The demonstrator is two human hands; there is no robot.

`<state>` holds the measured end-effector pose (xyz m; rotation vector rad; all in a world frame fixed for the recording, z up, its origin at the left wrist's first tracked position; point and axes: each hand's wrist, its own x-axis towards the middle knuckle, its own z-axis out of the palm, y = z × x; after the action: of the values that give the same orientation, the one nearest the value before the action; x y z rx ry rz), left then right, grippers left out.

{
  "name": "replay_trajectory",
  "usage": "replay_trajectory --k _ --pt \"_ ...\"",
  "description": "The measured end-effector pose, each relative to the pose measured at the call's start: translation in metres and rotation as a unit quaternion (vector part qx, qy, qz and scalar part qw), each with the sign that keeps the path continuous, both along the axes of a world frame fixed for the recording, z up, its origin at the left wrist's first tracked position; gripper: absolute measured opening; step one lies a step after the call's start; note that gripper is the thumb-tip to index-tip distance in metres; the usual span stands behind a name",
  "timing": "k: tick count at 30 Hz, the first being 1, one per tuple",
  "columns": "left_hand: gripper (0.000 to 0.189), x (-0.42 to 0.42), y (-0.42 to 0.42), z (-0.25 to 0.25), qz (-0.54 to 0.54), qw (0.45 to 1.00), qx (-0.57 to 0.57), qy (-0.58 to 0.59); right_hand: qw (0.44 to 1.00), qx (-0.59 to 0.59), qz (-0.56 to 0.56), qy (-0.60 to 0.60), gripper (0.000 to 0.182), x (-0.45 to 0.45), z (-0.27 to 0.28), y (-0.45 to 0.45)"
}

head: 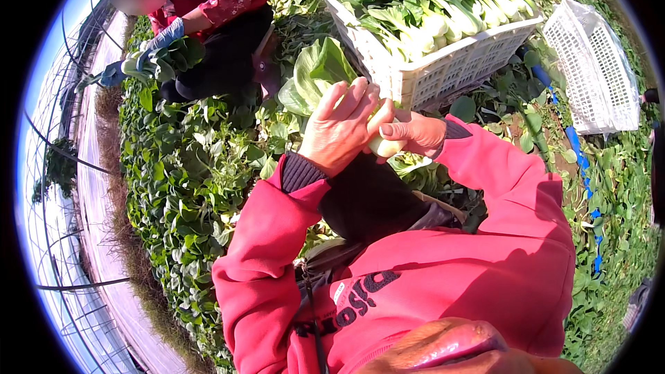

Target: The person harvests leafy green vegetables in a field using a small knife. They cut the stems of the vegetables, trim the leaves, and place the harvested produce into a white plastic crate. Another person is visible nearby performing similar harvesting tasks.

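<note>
My right hand [415, 132] is closed around the pale base of a bok choy [387, 146], with the thumb across it. My left hand [340, 132] lies against the same plant, its fingers extended and apart, covering part of the stalks. The plant's broad green leaves [322, 70] stick out above my fingers. Just beyond my hands stands a white plastic crate [452, 70], piled with bok choy [431, 15] whose pale bases mostly face me.
A person [223, 5] in a red patterned top and gloves crouches at upper left, holding leafy greens [171, 62]. An upright white mesh crate with clear plastic [595, 70] stands at right, beside a blue flat hose [582, 158]. Dense green plants [176, 166] grow at left.
</note>
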<state>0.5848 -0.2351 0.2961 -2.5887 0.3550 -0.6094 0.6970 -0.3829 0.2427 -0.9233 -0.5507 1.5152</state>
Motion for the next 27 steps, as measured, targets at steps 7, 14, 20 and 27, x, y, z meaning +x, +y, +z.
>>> replay_trajectory --k 7,14,20,27 --pt "0.059 -0.009 0.010 0.017 0.089 0.991 -0.075 -0.062 0.995 0.032 -0.091 -0.015 0.078 0.025 -0.001 0.011" --pt "0.067 -0.068 0.051 0.016 0.143 0.941 -0.299 -0.073 0.664 -0.119 -0.305 -0.673 0.085 0.125 0.017 0.035" --pt "0.053 -0.106 0.071 -0.027 0.147 0.908 -0.389 -0.049 0.342 -0.296 -0.202 -0.869 0.097 0.114 -0.021 0.049" --pt "0.044 -0.116 0.087 -0.065 0.138 0.826 -0.545 -0.037 0.324 -0.265 -0.196 -0.887 0.078 0.110 -0.031 0.049"
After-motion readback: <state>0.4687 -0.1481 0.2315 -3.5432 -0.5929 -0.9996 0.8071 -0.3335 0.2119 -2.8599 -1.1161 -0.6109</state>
